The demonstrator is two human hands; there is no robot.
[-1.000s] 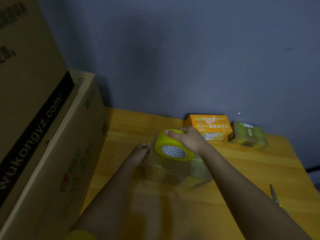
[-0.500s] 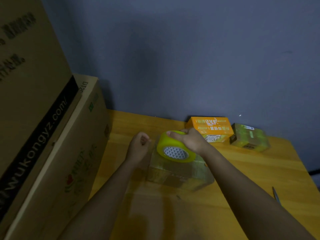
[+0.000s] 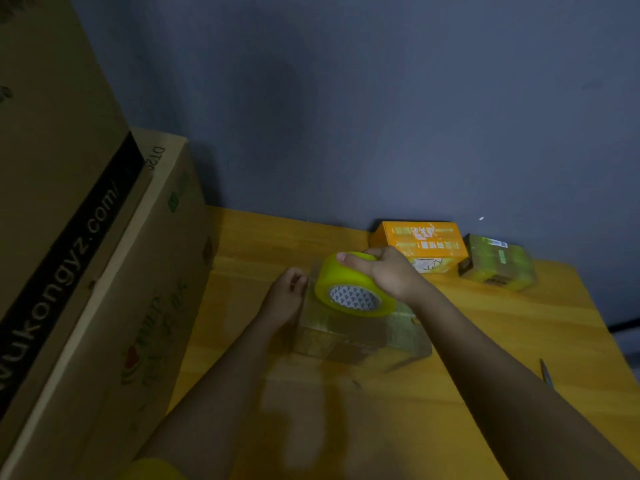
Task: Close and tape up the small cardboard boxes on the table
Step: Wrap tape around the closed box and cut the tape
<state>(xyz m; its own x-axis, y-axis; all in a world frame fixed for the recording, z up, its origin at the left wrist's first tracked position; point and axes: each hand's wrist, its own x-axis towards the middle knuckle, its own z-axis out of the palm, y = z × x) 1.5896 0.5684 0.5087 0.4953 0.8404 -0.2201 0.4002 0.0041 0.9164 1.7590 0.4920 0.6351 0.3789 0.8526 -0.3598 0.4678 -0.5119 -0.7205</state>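
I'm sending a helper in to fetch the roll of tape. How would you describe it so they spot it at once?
Start at the wooden table against the blue-grey wall. Near its middle sits a small cardboard box wrapped in clear tape, and on top of it the right hand grips the wide yellow-green roll of tape. It is the only round thing there; the orange box and greenish box behind are rectangular.

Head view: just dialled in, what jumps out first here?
The bright yellow tape roll, gripped by the right hand atop the small cardboard box at table centre, while the left hand pinches at the box's left edge. Behind sit an orange box and a tape-wrapped box; big cartons loom left.
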